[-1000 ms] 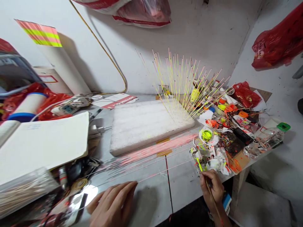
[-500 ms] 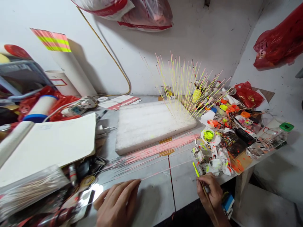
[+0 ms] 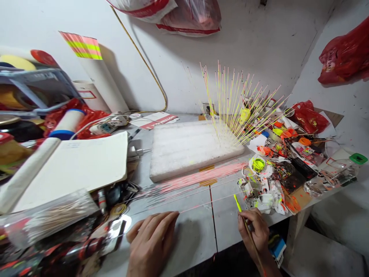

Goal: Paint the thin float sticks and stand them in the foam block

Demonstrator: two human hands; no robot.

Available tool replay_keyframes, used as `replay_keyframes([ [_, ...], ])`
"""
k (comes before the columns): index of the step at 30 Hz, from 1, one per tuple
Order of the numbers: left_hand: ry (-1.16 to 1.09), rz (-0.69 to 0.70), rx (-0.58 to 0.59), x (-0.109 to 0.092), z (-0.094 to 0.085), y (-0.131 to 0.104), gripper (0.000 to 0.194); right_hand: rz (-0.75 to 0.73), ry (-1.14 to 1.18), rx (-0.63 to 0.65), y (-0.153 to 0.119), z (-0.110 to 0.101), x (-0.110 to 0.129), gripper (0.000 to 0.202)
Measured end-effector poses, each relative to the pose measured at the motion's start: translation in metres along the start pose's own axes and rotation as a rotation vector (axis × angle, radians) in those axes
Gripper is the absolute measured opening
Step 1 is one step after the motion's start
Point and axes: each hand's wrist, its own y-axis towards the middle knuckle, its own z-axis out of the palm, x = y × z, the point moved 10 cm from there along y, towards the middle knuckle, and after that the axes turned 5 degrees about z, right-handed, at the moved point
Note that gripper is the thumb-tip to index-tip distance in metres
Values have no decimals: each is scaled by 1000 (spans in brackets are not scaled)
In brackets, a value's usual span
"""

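Observation:
My left hand rests low over the table's front, fingers bent and pressed together around a thin pink stick. The stick runs right from my fingertips, close to the brush. In my right hand is a slim paintbrush, pinched near its bristles, which are loaded with bright yellow paint and point up and left. Behind lies a bundle of pink-coated thin sticks. A white foam block stands beyond it, with many yellow-and-pink sticks stuck upright and fanned out at its right end.
Paint-smeared scraps surround an open yellow paint pot at right, beside a clear bottle with a green cap. An open notebook and a bag of cotton swabs crowd the left. Red bags hang at the wall.
The camera view has turned a little left, shifting the scene rightward. The brush has moved slightly left over the table, along the stick. My left hand keeps about the same place.

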Motion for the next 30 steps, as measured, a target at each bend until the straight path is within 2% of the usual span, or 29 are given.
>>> replay_keyframes([
  [21,-8,-20,-17,1,0,-5,13,88,30,-25,-9,-6,-13,15],
  [30,5,-26,-12,1,-1,-6,13,-32,71,17,-4,10,19,15],
])
